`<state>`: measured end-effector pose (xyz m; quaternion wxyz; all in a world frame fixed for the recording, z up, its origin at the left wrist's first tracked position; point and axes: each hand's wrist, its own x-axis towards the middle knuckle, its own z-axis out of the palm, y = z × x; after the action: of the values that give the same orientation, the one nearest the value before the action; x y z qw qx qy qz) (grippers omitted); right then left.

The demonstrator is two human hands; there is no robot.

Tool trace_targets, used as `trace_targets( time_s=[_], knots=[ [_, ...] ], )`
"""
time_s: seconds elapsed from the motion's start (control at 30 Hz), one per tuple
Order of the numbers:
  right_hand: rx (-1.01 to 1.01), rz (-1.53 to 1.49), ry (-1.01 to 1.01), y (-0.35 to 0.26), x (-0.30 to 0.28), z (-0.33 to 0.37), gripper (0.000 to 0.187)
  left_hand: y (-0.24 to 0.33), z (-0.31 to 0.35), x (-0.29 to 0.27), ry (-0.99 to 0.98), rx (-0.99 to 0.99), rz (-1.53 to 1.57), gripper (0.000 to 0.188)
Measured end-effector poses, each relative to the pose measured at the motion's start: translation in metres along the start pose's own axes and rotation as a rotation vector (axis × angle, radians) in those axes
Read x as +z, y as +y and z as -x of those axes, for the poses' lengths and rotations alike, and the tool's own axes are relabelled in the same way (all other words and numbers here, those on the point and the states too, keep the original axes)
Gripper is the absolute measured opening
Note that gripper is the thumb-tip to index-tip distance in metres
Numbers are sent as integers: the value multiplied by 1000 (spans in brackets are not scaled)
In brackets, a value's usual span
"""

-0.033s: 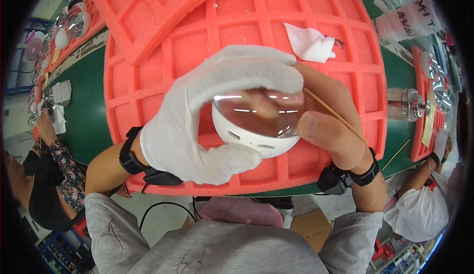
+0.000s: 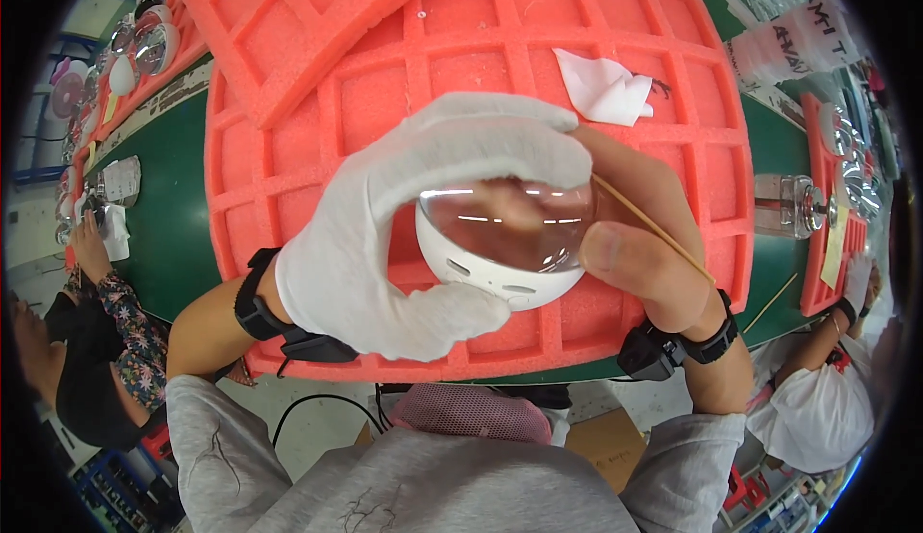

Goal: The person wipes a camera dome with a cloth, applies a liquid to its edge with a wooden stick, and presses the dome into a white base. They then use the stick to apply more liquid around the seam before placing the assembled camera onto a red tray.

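Observation:
A white round housing [image 2: 490,278] with small slots in its side carries a glossy, mirror-like dome [image 2: 514,230]. My left hand [image 2: 385,216], in a white glove, curls around it, fingers over the far side and thumb beneath the near side. My bare right hand [image 2: 649,225] is closed at the dome's right edge, its thumb against the rim. A thin wooden stick [image 2: 663,234] lies in that hand, between thumb and forefinger. Its upper end is close to the gloved fingertips; the right fingertips are partly hidden behind the glove.
Below my hands lies a red foam tray [image 2: 471,76] with square pockets; another foam tray [image 2: 279,28] overlaps it at far left. A white cloth [image 2: 606,89] rests on it. Right are a glass jar [image 2: 788,203] and another stick [image 2: 772,300]. Co-workers' arms show at both sides.

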<state>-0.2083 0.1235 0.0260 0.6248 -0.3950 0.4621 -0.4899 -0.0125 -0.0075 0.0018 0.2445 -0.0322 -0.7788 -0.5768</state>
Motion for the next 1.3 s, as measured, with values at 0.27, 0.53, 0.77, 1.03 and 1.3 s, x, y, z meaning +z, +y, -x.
trace_targets(
  time_s=[0.27, 0.53, 0.77, 1.03, 1.3],
  knots=[
    [-155, -3, -88, -1, -3, -5, 61, 6, -2, -6, -30, 28, -123, 72],
    [-173, -19, -47, -2, 1, -6, 64, 6, -3, -5, -13, 33, -115, 69],
    [-150, 1, -61, -5, 0, -5, 65, 9, -4, -4, -21, 25, -135, 68],
    [-152, -33, -53, -2, 1, -4, 64, 8, -4, -3, -25, 20, -85, 66],
    [-188, -38, -50, 0, 2, -6, 64, 8, -4, -3, -21, 21, -81, 66]
  ],
)
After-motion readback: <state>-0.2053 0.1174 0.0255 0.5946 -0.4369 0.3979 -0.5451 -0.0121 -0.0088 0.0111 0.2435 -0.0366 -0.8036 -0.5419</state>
